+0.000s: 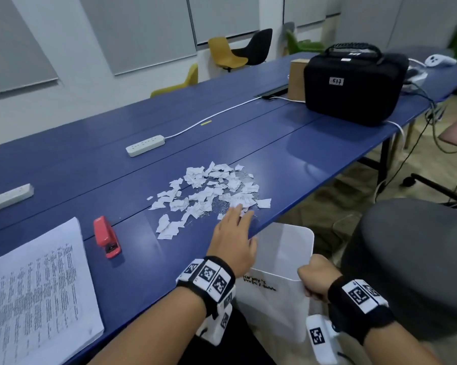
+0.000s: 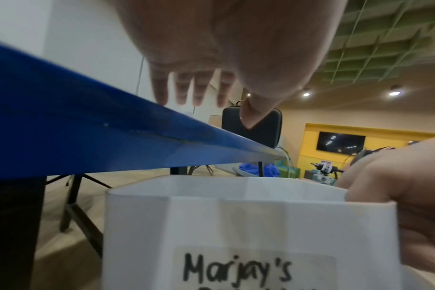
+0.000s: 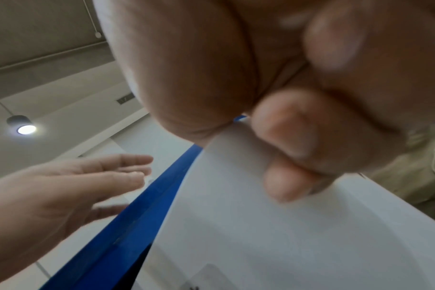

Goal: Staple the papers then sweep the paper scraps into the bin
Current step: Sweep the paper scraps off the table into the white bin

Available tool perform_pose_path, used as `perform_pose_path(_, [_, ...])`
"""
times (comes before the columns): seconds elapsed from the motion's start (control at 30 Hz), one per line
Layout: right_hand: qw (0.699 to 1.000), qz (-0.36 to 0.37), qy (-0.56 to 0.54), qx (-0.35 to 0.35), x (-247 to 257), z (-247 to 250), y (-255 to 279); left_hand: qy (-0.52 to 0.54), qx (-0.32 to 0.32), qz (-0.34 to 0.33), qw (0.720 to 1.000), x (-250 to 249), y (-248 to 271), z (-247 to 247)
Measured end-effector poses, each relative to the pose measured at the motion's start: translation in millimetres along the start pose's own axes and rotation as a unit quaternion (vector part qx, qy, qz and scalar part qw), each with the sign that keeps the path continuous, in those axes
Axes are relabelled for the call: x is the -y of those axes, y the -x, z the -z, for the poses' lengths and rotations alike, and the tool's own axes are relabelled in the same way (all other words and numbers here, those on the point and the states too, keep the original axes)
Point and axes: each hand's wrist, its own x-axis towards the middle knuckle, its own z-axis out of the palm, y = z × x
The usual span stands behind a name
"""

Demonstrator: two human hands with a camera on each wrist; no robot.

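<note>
A pile of white paper scraps (image 1: 209, 192) lies on the blue table (image 1: 95, 159) near its front edge. My left hand (image 1: 234, 227) reaches flat over the table edge, fingers straight, its fingertips (image 1: 244, 210) at the near side of the pile. My right hand (image 1: 315, 276) grips the rim of a white bin (image 1: 282, 248) held below the table edge; the bin (image 2: 236, 225) carries a handwritten label. A stack of printed papers (image 1: 35, 293) and a red stapler (image 1: 107, 237) lie at the left.
Two white power strips (image 1: 145, 145) and a cable cross the table. A black case (image 1: 353, 85) and a cardboard box (image 1: 297, 79) stand at the far right. A grey chair (image 1: 417, 259) sits right of the bin. Other chairs stand behind the table.
</note>
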Motion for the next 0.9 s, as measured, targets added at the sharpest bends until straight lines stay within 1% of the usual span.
perform_pose_path(0.03, [1.0,-0.002,0.004,0.001,2,0,0,-0.022,0.041,0.037,0.998,4,-4,1])
perform_pose_path(0.07, [1.0,-0.003,0.008,0.003,5,0,1,-0.046,0.073,0.059,0.995,8,-7,0])
perform_pose_path(0.1, [1.0,-0.004,0.013,0.005,8,0,1,-0.066,0.092,0.065,0.991,9,-9,-1])
perform_pose_path(0.2, [0.999,-0.006,0.032,0.007,17,0,3,-0.076,0.109,0.033,0.991,7,-10,-7])
perform_pose_path(0.3, [0.999,-0.002,0.052,-0.005,24,-1,1,-0.011,0.097,-0.045,0.994,-1,-6,-13])
perform_pose_path(0.4, [0.997,-0.002,0.071,-0.008,29,1,0,0.057,0.071,-0.123,0.988,-10,1,-14])
perform_pose_path(0.47, [0.998,-0.005,0.068,0.002,30,4,-2,0.08,0.059,-0.14,0.985,-14,4,-13])
perform_pose_path(0.53, [0.998,-0.009,0.067,0.004,29,8,-3,0.099,0.037,-0.14,0.985,-14,3,-9])
perform_pose_path(0.6, [0.998,-0.009,0.061,0.005,28,10,-6,0.11,-0.013,-0.128,0.986,-11,-4,-5])
perform_pose_path(0.63, [0.998,-0.007,0.057,0.009,27,11,-7,0.107,-0.038,-0.108,0.988,-8,-10,-3])
perform_pose_path(0.67, [0.998,-0.007,0.056,0.013,26,12,-8,0.097,-0.046,-0.077,0.991,-5,-15,-1])
perform_pose_path(0.7, [0.998,-0.008,0.057,0.016,25,12,-8,0.081,-0.031,-0.037,0.996,-2,-21,2])
perform_pose_path(0.77, [0.998,-0.008,0.061,0.014,23,14,-7,0.038,0.028,0.032,0.998,3,-32,5])
perform_pose_path(0.83, [0.998,-0.008,0.065,0.011,23,15,-5,0.002,0.072,0.063,0.995,7,-42,6])
perform_pose_path(0.9, [0.997,-0.011,0.072,0.008,23,17,-3,-0.022,0.107,0.066,0.992,8,-52,4])
